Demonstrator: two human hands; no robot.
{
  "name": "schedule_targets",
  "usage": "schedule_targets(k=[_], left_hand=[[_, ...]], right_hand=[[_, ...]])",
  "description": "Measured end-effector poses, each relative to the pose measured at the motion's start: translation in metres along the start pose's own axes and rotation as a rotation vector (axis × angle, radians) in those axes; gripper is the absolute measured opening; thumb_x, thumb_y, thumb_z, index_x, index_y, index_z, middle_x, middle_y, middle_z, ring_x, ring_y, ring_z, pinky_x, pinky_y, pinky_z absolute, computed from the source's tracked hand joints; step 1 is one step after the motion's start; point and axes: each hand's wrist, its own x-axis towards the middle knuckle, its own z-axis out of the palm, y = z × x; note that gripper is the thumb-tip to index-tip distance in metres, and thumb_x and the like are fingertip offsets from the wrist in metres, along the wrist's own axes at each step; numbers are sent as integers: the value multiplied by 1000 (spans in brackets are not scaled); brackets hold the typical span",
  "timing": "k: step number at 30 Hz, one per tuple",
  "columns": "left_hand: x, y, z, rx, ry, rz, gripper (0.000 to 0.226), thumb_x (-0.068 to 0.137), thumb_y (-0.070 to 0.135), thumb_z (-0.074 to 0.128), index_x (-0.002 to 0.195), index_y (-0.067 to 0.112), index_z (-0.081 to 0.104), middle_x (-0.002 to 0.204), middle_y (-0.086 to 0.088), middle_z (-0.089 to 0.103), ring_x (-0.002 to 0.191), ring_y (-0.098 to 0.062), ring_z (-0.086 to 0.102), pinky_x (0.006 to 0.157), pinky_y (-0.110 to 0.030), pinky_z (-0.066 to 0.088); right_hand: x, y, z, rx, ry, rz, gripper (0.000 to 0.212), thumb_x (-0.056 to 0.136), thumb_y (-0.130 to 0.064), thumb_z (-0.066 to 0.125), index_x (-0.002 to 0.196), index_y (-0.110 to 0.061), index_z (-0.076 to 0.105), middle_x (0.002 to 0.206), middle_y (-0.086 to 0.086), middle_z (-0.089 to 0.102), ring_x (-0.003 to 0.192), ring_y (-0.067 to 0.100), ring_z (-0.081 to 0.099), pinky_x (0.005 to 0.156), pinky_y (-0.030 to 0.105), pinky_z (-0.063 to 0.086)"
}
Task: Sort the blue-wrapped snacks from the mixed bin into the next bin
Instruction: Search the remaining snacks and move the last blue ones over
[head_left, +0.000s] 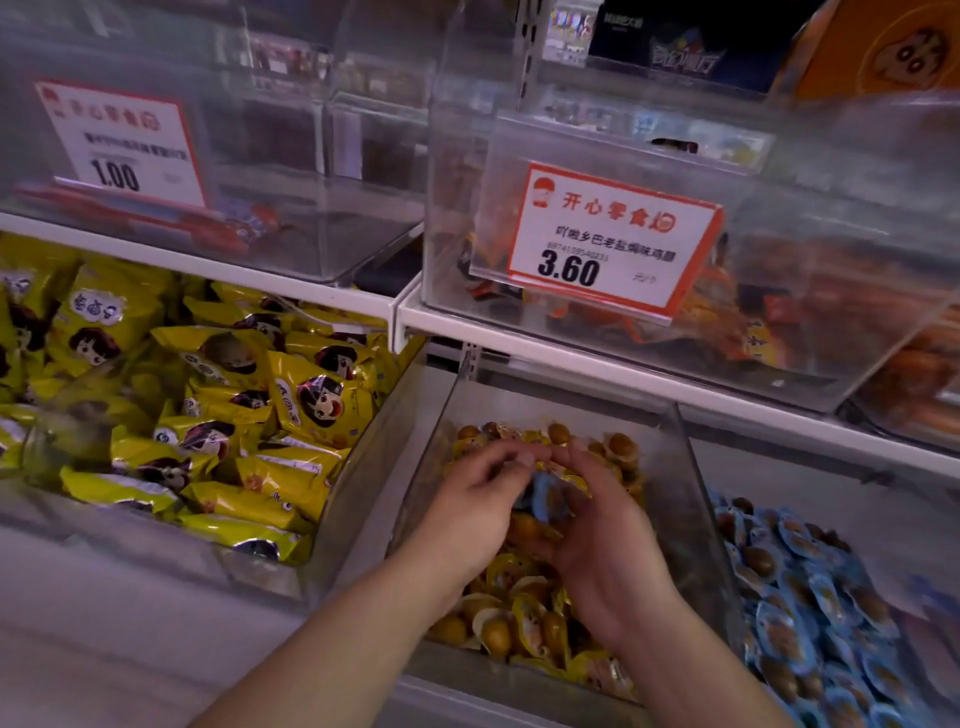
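Right hand (597, 540) cupped palm-up over the mixed bin (691, 499), fingers curled under a blue-wrapped snack (548, 499). Left hand (470, 501) meets it from the left, fingertips pinching at the wrapper; motion blur hides the grip. The next bin (810, 587) of blue packets lies right, nearer the right hand.

You have one blue-wrapped snack (548, 500) raised over the middle clear bin (691, 499), which is heaped with yellow-wrapped snacks (524, 618). Just to its right, the next bin (831, 483) holds a pile of blue packets (800, 587) with brown centres.
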Motion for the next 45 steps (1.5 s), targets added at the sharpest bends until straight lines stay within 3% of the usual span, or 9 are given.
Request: schedule_targets(k=[3, 8, 16, 19, 22, 33, 36, 41, 45], left_hand=[[-2, 0, -1, 119, -22, 108, 21, 102, 22, 53, 109, 31, 70, 107, 9, 71, 100, -3, 67, 86, -17, 52], [-11, -13, 8, 402, -45, 247, 37, 98, 37, 56, 132, 51, 50, 123, 22, 61, 112, 9, 56, 96, -16, 46], [-18, -17, 28, 738, -167, 419, 67, 98, 51, 31, 154, 45, -5, 161, 23, 4, 150, 0, 2, 124, -33, 12], [-19, -16, 33, 582, -234, 448, 76, 90, 69, 31, 157, 40, 8, 159, 33, 7, 147, 10, 7, 116, -10, 8], [-18, -19, 35, 643, -283, 511, 50, 96, 63, 37, 141, 43, 45, 143, 32, 42, 133, 15, 34, 106, -7, 27], [-3, -34, 51, 1237, -749, 327, 95, 55, 103, 39, 138, 58, 36, 142, 40, 24, 129, 6, 33, 110, -25, 34], [-2, -33, 56, 1321, -762, 332, 87, 55, 98, 48, 132, 58, 37, 134, 34, 30, 121, 2, 37, 104, -29, 39], [4, -34, 52, 1426, -618, 449, 60, 70, 78, 44, 120, 45, 48, 117, 23, 43, 105, -9, 52, 79, -27, 41], [36, -30, 12, 1590, -362, 418, 61, 77, 65, 54, 133, 43, 44, 135, 14, 51, 122, -18, 52, 95, -36, 45]], right_hand=[[-2, -4, -3, 46, -35, 123, 30, 97, -30, 57, 111, -9, 73, 97, 14, 75, 77, 20, 73, 60, 32, 57], [-4, 0, -6, 140, -68, 267, 49, 100, -44, 46, 114, -5, 72, 108, 20, 73, 104, 33, 69, 91, 41, 52], [-16, -13, -11, -116, 47, -21, 18, 94, -25, 63, 103, -16, 77, 103, 10, 76, 102, 24, 72, 95, 42, 55], [-23, -35, -26, -184, 80, -197, 17, 92, -26, 64, 87, -14, 77, 86, 13, 76, 83, 26, 74, 71, 40, 62], [-28, -67, -63, -179, 201, -357, 18, 86, -28, 65, 72, -20, 74, 59, 5, 62, 48, 18, 53, 42, 23, 38], [-24, -109, -226, -832, 693, -271, 39, 99, -44, 47, 83, -22, 76, 92, 2, 75, 81, 17, 66, 67, 29, 48], [-30, -102, -210, -845, 636, -432, 38, 92, -43, 51, 87, -12, 72, 86, 9, 73, 82, 24, 67, 74, 43, 54], [-26, -62, -137, -939, 202, -526, 21, 95, -40, 56, 111, -33, 68, 104, -17, 67, 97, -6, 61, 82, 11, 48], [-21, -37, -112, -1147, 145, -616, 35, 94, -37, 60, 126, -24, 63, 125, -6, 42, 108, 2, 49, 93, -5, 27]])
